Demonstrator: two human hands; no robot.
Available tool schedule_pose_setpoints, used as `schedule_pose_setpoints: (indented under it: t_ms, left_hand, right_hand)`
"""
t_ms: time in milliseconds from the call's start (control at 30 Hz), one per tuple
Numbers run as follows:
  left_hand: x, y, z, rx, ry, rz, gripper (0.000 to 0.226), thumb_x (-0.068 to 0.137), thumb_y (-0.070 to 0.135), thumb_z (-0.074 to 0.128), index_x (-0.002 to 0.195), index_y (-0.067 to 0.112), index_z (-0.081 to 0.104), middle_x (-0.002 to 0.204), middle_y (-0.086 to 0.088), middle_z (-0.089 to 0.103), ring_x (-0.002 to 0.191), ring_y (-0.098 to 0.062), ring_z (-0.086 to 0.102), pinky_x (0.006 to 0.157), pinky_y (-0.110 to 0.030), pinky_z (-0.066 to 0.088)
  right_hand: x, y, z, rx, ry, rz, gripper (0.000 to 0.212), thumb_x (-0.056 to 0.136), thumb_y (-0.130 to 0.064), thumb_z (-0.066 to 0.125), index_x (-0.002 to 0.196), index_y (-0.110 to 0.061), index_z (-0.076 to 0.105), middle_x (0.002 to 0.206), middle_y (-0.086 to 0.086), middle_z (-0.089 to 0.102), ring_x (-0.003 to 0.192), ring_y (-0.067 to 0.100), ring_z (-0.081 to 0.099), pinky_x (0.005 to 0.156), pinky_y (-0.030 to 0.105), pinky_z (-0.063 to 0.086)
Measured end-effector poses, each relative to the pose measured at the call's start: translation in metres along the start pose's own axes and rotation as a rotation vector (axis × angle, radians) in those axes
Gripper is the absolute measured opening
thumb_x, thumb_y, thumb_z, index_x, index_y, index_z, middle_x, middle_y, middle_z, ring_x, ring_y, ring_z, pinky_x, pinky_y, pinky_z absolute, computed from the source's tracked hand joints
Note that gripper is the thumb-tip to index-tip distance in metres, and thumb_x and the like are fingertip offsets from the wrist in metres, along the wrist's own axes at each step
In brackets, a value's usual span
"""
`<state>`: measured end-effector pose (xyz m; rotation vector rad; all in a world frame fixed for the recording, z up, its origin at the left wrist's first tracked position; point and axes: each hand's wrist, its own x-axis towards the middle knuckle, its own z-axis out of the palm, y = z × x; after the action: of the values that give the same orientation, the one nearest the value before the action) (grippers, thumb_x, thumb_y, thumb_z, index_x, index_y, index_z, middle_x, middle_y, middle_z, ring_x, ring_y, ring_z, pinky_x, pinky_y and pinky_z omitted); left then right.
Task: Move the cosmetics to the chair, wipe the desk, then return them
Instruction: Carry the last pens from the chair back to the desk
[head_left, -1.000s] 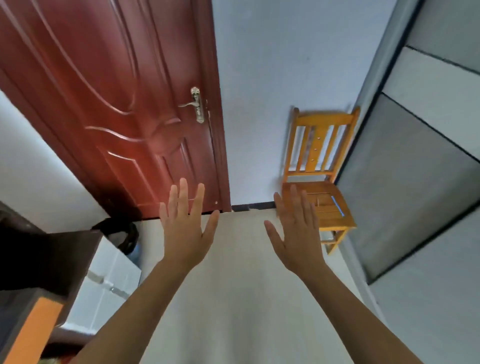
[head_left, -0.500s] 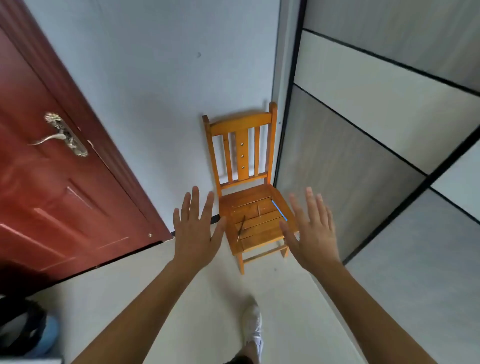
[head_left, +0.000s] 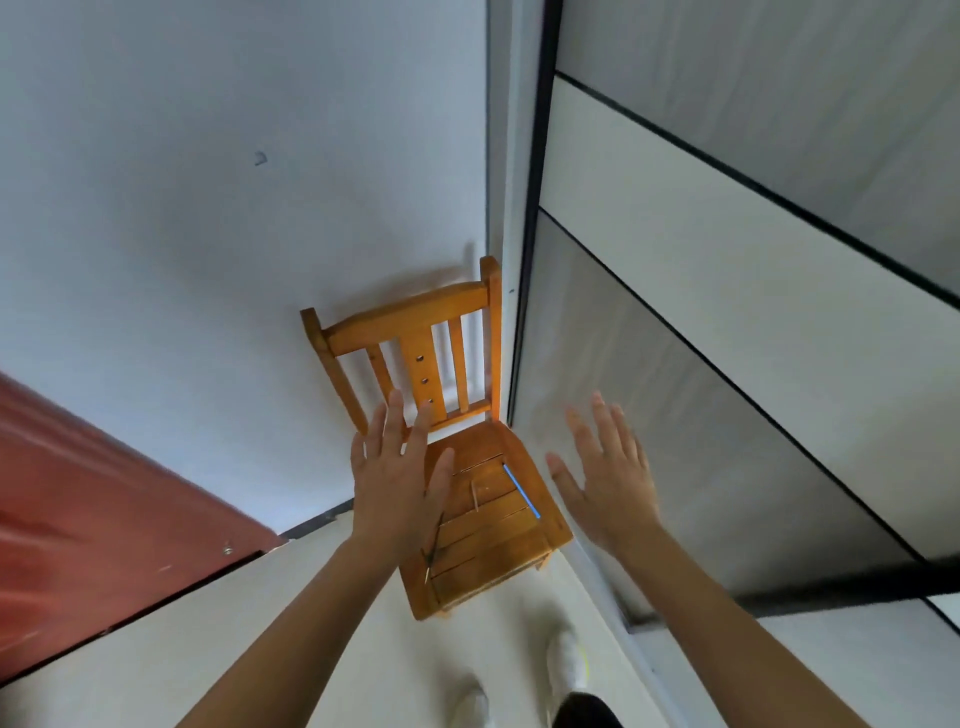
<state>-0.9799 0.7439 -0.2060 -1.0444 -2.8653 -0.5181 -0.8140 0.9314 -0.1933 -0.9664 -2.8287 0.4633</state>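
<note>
A chair (head_left: 498, 551) is set in the corner, with its back against the wall (head_left: 234, 208) and its right side just beside a cupboard (head_left: 727, 364). A door (head_left: 104, 509) is seen to the left, well apart from the chair. A few thin sticks (head_left: 521, 491) are laid on the seat. The left hand (head_left: 395, 488) is held over the seat's left edge, and the right hand (head_left: 608, 483) to the right of the seat, before the cupboard. Two shoes (head_left: 569, 670) are planted on the floor (head_left: 260, 623) in front of the chair.

Chair seat (head_left: 483, 551) open above; wall (head_left: 208, 208) behind, wardrobe (head_left: 675, 389) right.
</note>
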Motion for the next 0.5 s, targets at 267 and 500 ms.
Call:
schedule_pose_setpoints:
  t_ms: [267, 500]
  left_hand:
    - [0.06, 0.012, 0.044, -0.001, 0.011, -0.207, 0.066, 0.097, 0.064, 0.026, 0.153, 0.03, 0.032, 0.165, -0.001, 0.016, 0.152, -0.029, 0.016, 0.118, -0.061, 0.02]
    - [0.07, -0.01, 0.103, -0.002, -0.123, -0.388, 0.066, 0.096, 0.062, 0.029, 0.153, 0.027, 0.036, 0.161, -0.005, 0.029, 0.147, -0.034, 0.03, 0.114, -0.057, 0.026]
  right_hand:
    - [0.133, 0.016, 0.051, 0.018, -0.069, -0.183, 0.067, 0.099, -0.067, 0.022, 0.158, -0.036, 0.016, 0.167, 0.006, 0.017, 0.153, 0.032, 0.02, 0.119, 0.046, 0.018]
    - [0.19, 0.012, 0.119, 0.002, -0.207, -0.257, 0.069, 0.097, -0.067, 0.026, 0.158, -0.035, 0.02, 0.167, 0.005, 0.018, 0.153, 0.032, 0.019, 0.12, 0.048, 0.024]
